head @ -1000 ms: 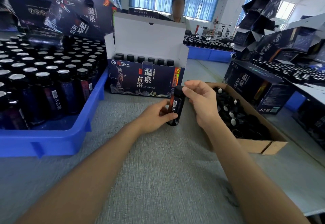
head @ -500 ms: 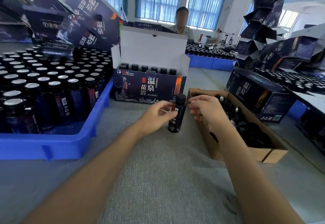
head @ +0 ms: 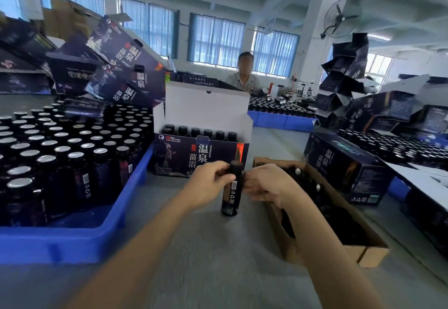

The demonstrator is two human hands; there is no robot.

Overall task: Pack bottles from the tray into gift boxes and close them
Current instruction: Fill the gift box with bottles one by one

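Left hand (head: 210, 183), right hand (head: 268, 185) grasp upright bottle (head: 232, 196); narrow table (head: 194, 260) gap between tray (head: 135, 187) rim, cardboard box (head: 363, 253).

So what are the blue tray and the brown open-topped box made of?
The blue tray looks like moulded plastic: uniform colour, rounded rim, slight sheen. The brown box looks like plain cardboard, matte, with folded flaps showing at its near corner.

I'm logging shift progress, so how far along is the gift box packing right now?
Done: the open gift box holds a back row of six bottles, and a second gift box to the right looks closed. In hand: the left hand and right hand both hold one bottle standing on the table. Left: the blue tray is full of unpacked bottles, and the open box's lid stands up, unclosed.
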